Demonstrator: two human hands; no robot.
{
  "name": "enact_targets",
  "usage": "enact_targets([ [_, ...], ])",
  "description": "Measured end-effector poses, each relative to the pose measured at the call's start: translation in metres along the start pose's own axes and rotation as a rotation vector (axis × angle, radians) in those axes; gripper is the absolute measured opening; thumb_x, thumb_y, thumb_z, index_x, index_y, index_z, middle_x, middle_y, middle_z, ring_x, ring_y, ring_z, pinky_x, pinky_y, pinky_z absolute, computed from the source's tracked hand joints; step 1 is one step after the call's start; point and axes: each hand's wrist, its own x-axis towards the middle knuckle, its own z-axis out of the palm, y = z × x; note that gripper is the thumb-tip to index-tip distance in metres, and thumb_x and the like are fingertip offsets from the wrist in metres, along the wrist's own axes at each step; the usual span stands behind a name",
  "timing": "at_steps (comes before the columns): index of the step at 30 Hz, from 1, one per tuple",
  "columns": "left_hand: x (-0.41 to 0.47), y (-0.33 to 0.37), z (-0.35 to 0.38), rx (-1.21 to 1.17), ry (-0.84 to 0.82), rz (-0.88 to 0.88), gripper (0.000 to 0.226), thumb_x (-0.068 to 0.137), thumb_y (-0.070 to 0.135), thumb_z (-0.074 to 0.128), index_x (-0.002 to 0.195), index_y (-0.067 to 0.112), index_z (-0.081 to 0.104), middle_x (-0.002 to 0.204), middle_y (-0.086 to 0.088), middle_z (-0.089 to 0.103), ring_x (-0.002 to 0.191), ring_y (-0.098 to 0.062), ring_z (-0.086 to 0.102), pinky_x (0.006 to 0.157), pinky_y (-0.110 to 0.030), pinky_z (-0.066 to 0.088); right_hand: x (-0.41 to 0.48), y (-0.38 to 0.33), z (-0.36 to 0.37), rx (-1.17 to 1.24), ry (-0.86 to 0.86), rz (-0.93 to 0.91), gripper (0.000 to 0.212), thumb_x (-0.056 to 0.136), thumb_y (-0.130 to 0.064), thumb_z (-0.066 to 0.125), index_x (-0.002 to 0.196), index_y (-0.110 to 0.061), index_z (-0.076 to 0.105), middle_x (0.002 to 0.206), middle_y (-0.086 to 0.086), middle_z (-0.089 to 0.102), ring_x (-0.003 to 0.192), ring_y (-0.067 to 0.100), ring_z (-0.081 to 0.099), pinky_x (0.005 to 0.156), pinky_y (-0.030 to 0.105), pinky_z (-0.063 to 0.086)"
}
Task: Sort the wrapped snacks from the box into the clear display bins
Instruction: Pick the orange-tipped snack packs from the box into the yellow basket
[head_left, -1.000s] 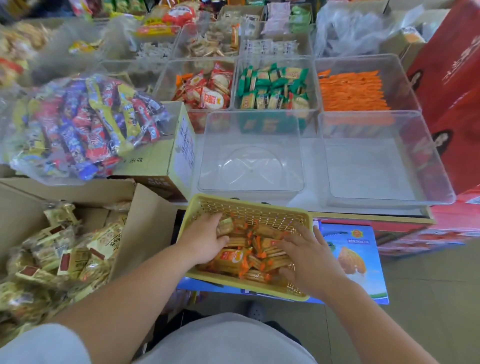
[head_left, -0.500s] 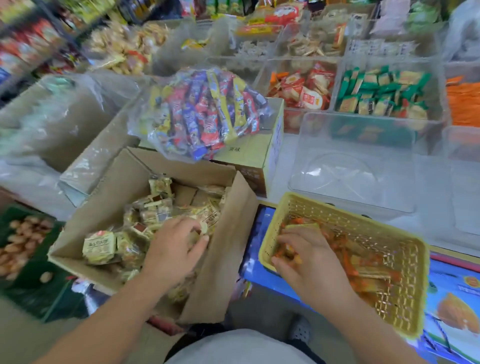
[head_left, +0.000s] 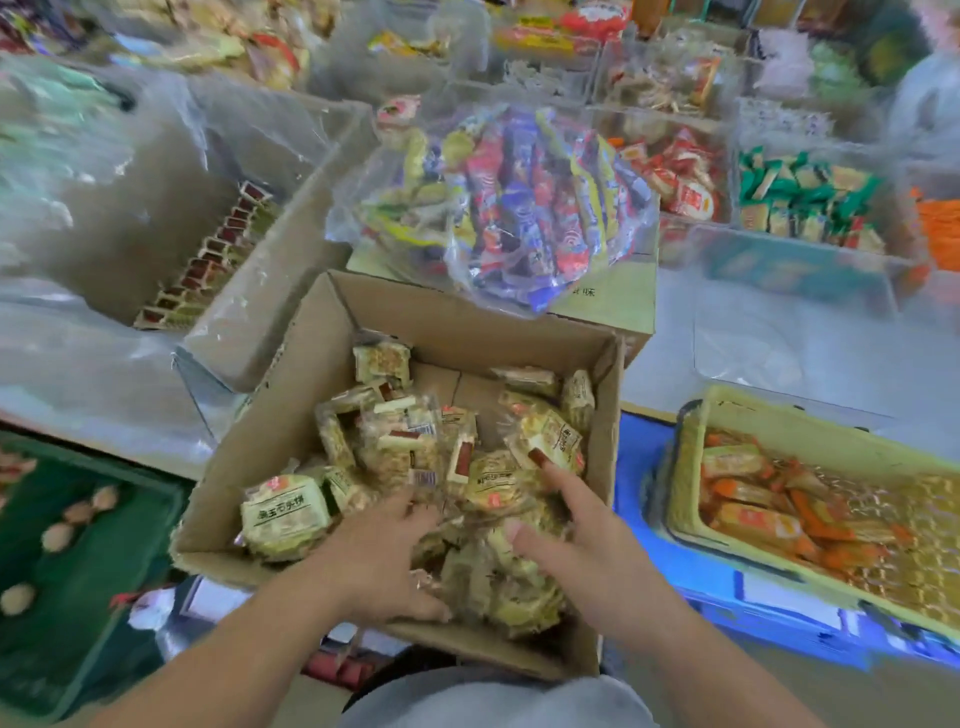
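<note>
Most fingertips of left hand (head_left: 382, 564) hidden among snacks (head_left: 285, 512) in box (head_left: 467, 332); grip unclear

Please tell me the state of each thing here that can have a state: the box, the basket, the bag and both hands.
cardboard box: open, flaps up, partly filled with wrapped snacks
yellow basket: partly filled with orange packets
clear bag: stuffed with bars, lying on a carton
left hand: in the box among snacks, grip unclear
right hand: in the box, fingers spread, touching snacks
</note>
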Motion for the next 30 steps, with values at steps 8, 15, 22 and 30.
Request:
enact_targets([
  [8,0.041,-0.023,-0.024,0.41,0.209,0.256,0.068,0.09,0.053,0.057,0.151,0.028,0.041,0.165,-0.009,0.028,0.149,-0.03,0.029,0.121,-0.051,0.027,0.022,-0.003,0.045,0.053,0.34,0.257,0.098,0.081,-0.064,0.069,0.158,-0.026,0.022,0.145,-0.01,0.047,0.127,0.012,0.046,0.098,0.03,0.04],
  [15,0.058,-0.048,-0.034,0.431,0.314,0.278,0.062,0.085,0.016,0.067,0.144,0.027,0.055,0.167,-0.007,0.025,0.15,-0.026,0.027,0.122,-0.046,0.024,0.052,0.009,0.059,-0.04,0.29,0.379,0.104,0.081,-0.063,0.068,0.16,-0.024,0.014,0.158,0.001,0.036,0.134,0.028,0.049,0.103,0.047,0.051],
  [22,0.043,-0.074,-0.029,0.264,0.175,0.336,0.057,0.096,0.053,0.038,0.151,0.038,0.043,0.168,0.004,0.025,0.157,-0.02,0.007,0.125,-0.048,0.006,0.085,0.012,0.06,0.295,0.417,0.569,0.121,0.07,-0.062,0.08,0.158,-0.038,0.001,0.16,0.002,0.032,0.137,0.036,0.043,0.112,0.055,0.039],
  [30,0.018,-0.067,-0.034,-0.044,0.158,0.325,0.094,0.081,0.08,0.055,0.159,0.045,0.014,0.168,0.01,0.022,0.156,-0.014,0.014,0.124,-0.041,0.016,0.101,0.0,0.076,0.483,0.331,0.467,0.131,0.055,-0.06,0.09,0.153,-0.055,0.003,0.155,-0.001,0.04,0.135,0.031,0.047,0.108,0.056,0.044],
])
